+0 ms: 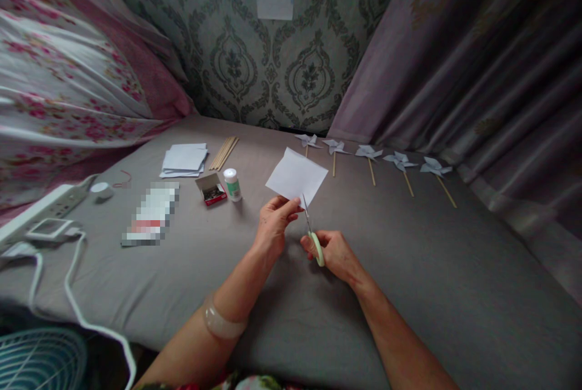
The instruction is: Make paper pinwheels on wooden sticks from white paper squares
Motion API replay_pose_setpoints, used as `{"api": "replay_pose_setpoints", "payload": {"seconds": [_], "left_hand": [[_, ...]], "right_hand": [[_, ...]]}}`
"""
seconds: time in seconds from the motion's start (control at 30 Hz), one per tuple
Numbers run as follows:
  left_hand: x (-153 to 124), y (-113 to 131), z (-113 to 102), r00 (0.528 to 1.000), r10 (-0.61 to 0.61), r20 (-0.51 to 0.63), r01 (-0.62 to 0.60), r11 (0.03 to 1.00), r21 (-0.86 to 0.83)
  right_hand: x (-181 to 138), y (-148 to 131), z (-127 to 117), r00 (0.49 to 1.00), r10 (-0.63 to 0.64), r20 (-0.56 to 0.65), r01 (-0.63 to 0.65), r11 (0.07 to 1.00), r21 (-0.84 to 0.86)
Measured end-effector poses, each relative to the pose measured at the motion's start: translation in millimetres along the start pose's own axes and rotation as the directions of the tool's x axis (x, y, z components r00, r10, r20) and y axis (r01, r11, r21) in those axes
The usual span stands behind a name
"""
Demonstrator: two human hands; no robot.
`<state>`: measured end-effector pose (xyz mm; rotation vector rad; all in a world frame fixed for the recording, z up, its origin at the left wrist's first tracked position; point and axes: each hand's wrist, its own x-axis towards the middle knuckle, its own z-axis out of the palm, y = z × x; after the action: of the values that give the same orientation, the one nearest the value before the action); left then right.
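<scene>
A square sheet of white paper point(297, 174) is pinched at its near corner between the thumb and fingers of my left hand point(275, 220). My right hand point(330, 250) has its fingers in the handles of a pair of scissors point(316, 247) with pale green grips. The blades point away from me and meet the paper's near corner, just right of my left thumb. Whether they have cut into it I cannot tell. Beyond the sheet, several paper pinwheels point(369, 152) on wooden sticks lie in a row.
Left of the hands are a white bottle point(232, 185), a small open box point(211, 190), wooden sticks point(224, 153) and a stack of white paper point(184, 159). Farther left lie a blurred phone-shaped item point(152, 214), a round white cap point(101, 190) and a power strip point(36, 214) with cables.
</scene>
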<state>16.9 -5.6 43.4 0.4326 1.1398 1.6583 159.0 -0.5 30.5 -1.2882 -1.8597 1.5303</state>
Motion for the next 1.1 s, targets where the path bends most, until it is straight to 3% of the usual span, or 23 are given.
{"api": "replay_pose_setpoints", "payload": {"seconds": [1.1], "left_hand": [[5.7,-2.2,-4.0,0.998,0.060,-0.028,-0.059,0.997,0.044]], "right_hand": [[1.6,3.1,1.4,0.995,-0.024,-0.098,0.017,0.997,-0.074]]}}
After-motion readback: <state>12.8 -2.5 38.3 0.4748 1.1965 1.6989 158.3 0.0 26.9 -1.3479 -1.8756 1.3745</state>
